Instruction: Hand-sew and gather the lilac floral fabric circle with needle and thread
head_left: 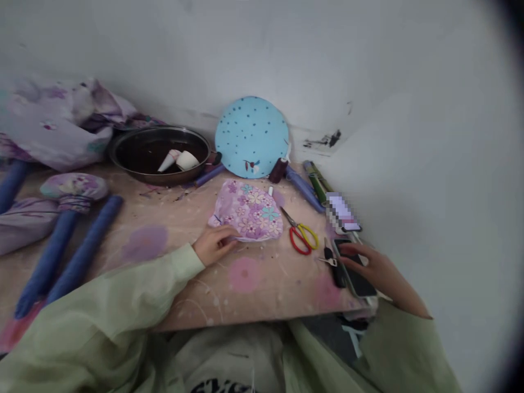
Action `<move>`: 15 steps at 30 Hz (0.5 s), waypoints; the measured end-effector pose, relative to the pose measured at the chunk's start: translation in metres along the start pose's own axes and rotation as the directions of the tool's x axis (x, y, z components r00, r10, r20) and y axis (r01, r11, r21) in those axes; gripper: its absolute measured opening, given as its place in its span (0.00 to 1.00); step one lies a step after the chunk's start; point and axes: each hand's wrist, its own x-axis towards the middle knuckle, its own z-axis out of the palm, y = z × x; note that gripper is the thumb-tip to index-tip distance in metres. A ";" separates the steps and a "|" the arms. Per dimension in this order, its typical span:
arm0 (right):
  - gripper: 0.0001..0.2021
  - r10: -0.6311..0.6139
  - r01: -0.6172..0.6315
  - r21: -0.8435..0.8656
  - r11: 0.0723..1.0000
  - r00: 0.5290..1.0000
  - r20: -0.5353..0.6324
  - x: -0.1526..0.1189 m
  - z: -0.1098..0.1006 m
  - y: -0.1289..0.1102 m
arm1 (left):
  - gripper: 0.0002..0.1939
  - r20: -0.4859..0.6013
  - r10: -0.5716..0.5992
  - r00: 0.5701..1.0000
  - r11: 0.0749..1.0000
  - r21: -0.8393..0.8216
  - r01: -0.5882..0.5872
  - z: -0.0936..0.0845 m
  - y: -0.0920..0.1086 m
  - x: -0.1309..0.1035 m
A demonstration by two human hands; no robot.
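My left hand (216, 243) rests at the lower left edge of a purple flowered cloth (250, 212), its fingers closed on the cloth's edge. My right hand (370, 267) is over a dark-screened phone (360, 277) at the table's right side, its fingers apart and holding nothing that shows. Just left of that phone lie keys (328, 262) and a black object. Scissors (302, 236) with one red and one yellow handle lie between the cloth and the keys, blades pointing up and left. A small white piece (271, 191) sits at the cloth's upper right edge.
Behind the cloth, a blue dotted disc (251, 136) leans against the wall beside a dark thread spool (278, 170). A metal pan (139, 176) holds white cones. Blue rolls (88, 251) and flowered bundles (45, 128) fill the left. A lit phone (344, 212) lies right.
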 end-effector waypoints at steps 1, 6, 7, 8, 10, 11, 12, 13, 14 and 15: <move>0.25 0.084 -0.084 -0.009 0.996 0.996 -0.001 -0.009 -0.009 0.025 | 0.10 -0.004 0.011 1.000 1.000 -0.005 -0.011 0.001 -0.002 -0.001; 0.33 0.349 -0.349 -0.005 0.937 0.937 -0.014 -0.052 -0.018 0.102 | 0.09 -0.003 0.057 0.998 0.998 0.023 -0.057 0.003 -0.010 -0.003; 0.33 0.370 -0.369 0.002 0.929 0.929 -0.010 -0.057 -0.013 0.106 | 0.09 0.006 0.066 0.998 0.997 0.030 -0.066 0.003 -0.010 -0.003; 0.33 0.378 -0.378 0.012 0.926 0.926 -0.007 -0.060 -0.007 0.107 | 0.09 0.014 0.070 0.997 0.997 0.035 -0.071 0.004 -0.010 -0.003; 0.31 0.374 -0.374 0.027 0.927 0.927 -0.010 -0.063 0.006 0.104 | 0.09 0.025 0.067 0.997 0.997 0.046 -0.068 0.005 -0.011 -0.004; 0.30 0.369 -0.369 0.030 0.929 0.929 -0.018 -0.063 0.013 0.101 | 0.09 0.027 0.064 0.998 0.997 0.049 -0.065 0.006 -0.011 -0.004; 0.30 0.366 -0.365 0.029 0.931 0.930 -0.030 -0.062 0.019 0.098 | 0.09 0.022 0.064 0.998 0.997 0.052 -0.065 0.007 -0.011 -0.004; 0.29 0.363 -0.363 0.025 0.932 0.931 -0.043 -0.061 0.024 0.095 | 0.09 0.011 0.070 0.997 0.996 0.052 -0.071 0.007 -0.012 -0.005; 0.28 0.362 -0.361 0.019 0.932 0.930 -0.060 -0.059 0.029 0.092 | 0.09 -0.001 0.081 0.997 0.995 0.051 -0.081 0.008 -0.012 -0.005; 0.27 0.360 -0.360 0.013 0.933 0.930 -0.076 -0.058 0.033 0.090 | 0.08 -0.011 0.095 0.995 0.994 0.050 -0.094 0.008 -0.012 -0.005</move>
